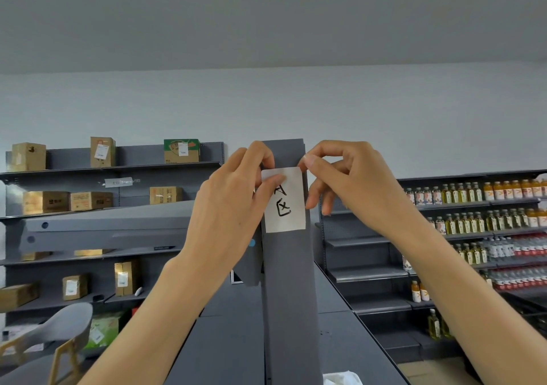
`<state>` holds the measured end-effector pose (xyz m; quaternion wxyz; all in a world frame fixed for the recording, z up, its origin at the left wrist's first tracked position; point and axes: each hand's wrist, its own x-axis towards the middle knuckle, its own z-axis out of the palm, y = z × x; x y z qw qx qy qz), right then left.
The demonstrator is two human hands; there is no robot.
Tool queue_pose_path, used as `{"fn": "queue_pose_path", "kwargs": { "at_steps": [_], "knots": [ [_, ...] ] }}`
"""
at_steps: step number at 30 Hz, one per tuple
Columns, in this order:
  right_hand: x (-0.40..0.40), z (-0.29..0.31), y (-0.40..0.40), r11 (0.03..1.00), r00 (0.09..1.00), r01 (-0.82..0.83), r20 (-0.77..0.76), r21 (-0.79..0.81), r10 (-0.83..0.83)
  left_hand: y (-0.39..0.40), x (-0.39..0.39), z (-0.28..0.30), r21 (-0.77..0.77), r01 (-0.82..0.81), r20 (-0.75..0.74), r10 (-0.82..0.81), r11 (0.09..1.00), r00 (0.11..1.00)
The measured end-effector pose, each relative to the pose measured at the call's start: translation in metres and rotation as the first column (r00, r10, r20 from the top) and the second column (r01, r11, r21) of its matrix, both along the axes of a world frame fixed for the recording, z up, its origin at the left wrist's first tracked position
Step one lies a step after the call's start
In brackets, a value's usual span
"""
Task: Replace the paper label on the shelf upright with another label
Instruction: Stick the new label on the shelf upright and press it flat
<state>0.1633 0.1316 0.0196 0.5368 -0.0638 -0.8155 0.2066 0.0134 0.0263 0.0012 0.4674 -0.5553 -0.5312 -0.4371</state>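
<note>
While both hands work its top corners, the paper label (pixel 285 204) sits near the upright's (pixel 291 281) top end.
Left hand (pixel 233 204) and right hand (pixel 352 183) pinch those corners; whether peeling or pressing is unclear, so next comes a steady, even pull or press.

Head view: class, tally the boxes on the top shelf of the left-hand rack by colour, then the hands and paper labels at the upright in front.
brown boxes: 2
green-topped box: 1
hands, left hand and right hand: 2
paper label: 1
Total: 6
</note>
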Motion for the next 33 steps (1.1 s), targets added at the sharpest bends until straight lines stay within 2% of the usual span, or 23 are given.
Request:
{"fn": "queue_pose_path", "kwargs": {
  "at_steps": [4, 10, 13, 22, 25, 28, 30, 33],
  "knots": [
    [0.000, -0.003, 0.001, 0.999, 0.999, 0.030, -0.021, 0.031, -0.030, -0.001, 0.000, -0.004, 0.032, -0.075, -0.031, 0.076, 0.997, 0.997],
    [-0.011, -0.013, -0.001, 0.943, 0.963, 0.270, -0.078, 0.193, -0.259, -0.002, 0.001, -0.009, 0.077, -0.095, -0.072, 0.101, 0.992, 0.992],
    [-0.015, -0.018, -0.002, 0.914, 0.943, 0.333, -0.090, 0.232, -0.321, -0.002, 0.002, -0.011, 0.076, -0.137, -0.089, 0.143, 0.988, 0.986],
    [-0.011, -0.046, -0.001, 0.895, 0.920, 0.369, 0.036, 0.252, -0.390, -0.002, -0.003, -0.039, 0.039, -0.154, -0.090, 0.157, 0.987, 0.983],
    [-0.013, -0.051, 0.001, 0.885, 0.928, 0.363, -0.024, 0.292, -0.372, -0.001, -0.006, -0.044, 0.034, -0.190, -0.091, 0.192, 0.981, 0.977],
    [-0.016, -0.059, 0.001, 0.849, 0.930, 0.361, -0.209, 0.385, -0.301, -0.001, -0.007, -0.046, 0.016, -0.278, -0.146, 0.277, 0.960, 0.950],
    [-0.023, -0.065, 0.005, 0.806, 0.926, 0.376, -0.207, 0.457, -0.315, 0.001, -0.007, -0.048, -0.025, -0.348, -0.186, 0.338, 0.937, 0.923],
    [-0.037, -0.071, 0.007, 0.765, 0.923, 0.370, -0.113, 0.527, -0.368, 0.008, -0.008, -0.053, -0.097, -0.391, -0.196, 0.368, 0.915, 0.909]
  ]
}}
